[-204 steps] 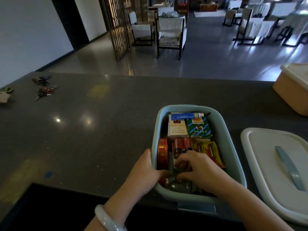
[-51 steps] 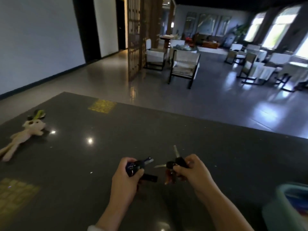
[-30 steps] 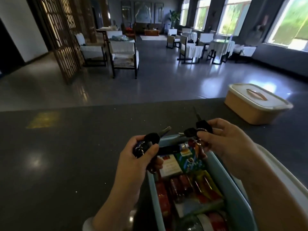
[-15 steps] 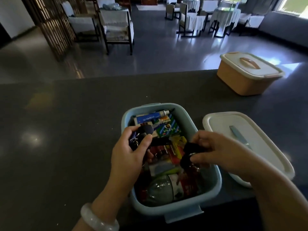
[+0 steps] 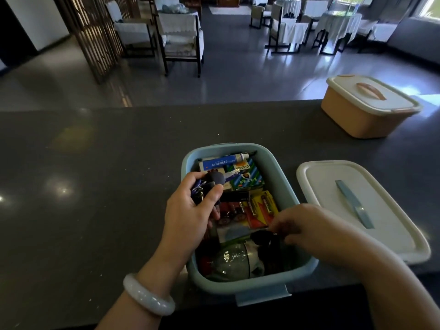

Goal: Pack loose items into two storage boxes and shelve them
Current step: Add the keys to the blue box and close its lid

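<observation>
The right hand [image 5: 307,231] pinches a dark key bunch [image 5: 263,236] low inside the blue box [image 5: 289,194] on the counter [image 5: 95,186]. Just left, the left hand [image 5: 190,210] grips another key bunch [image 5: 210,184] above the box's contents. Right of both lies the white lid [image 5: 381,234]; beyond it sits the closed orange box [image 5: 364,120].

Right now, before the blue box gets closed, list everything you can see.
Blue box: one, open, near counter edge, packed with items.
Loose lid: one, white with blue handle, right of blue box.
Orange box: one, lidded, far right of counter.
Battery pack: one, yellow, inside blue box.
Green carton: one, inside, far end.
Keys: one bunch, dark, in the left grip.
Second keys: one bunch, black, in the right grip, low in the box.
Counter: dark.
Chairs: several, white-covered, beyond.
Left hand: grips keys.
Right hand: pinches keys.
</observation>
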{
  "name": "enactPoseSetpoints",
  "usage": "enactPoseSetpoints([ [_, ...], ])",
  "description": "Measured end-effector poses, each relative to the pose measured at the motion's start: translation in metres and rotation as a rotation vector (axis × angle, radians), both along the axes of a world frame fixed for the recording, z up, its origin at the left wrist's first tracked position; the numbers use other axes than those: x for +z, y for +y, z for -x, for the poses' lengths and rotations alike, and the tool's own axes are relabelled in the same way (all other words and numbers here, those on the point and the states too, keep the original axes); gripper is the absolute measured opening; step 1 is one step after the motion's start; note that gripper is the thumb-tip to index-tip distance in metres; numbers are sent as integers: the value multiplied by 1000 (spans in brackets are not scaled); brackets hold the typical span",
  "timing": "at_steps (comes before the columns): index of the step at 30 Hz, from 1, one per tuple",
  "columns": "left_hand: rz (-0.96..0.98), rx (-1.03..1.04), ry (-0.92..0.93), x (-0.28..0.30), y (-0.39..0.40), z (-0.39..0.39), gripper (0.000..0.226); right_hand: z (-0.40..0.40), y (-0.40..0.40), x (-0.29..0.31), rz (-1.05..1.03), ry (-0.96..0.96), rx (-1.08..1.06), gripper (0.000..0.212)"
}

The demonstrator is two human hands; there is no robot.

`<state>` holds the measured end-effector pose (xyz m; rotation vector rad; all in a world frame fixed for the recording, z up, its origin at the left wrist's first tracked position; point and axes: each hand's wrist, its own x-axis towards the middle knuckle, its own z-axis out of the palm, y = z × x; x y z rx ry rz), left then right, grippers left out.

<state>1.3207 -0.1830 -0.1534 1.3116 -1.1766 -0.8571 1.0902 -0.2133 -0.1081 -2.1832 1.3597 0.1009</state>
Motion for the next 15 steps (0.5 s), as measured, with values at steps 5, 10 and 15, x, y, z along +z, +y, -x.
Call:
enactPoseSetpoints([
  [5, -14, -27, -1, -1, -1, 0, 22, -4, 0, 5, -107, -51, 113, 41],
  [10, -3, -57, -55, -1, -1, -1, 20, 1, -10, 1, 115, -221, -152, 43],
  [15, 46, -73, -65, 0, 0, 0, 17, -11, -11, -15, -38, -9, 105, 58],
])
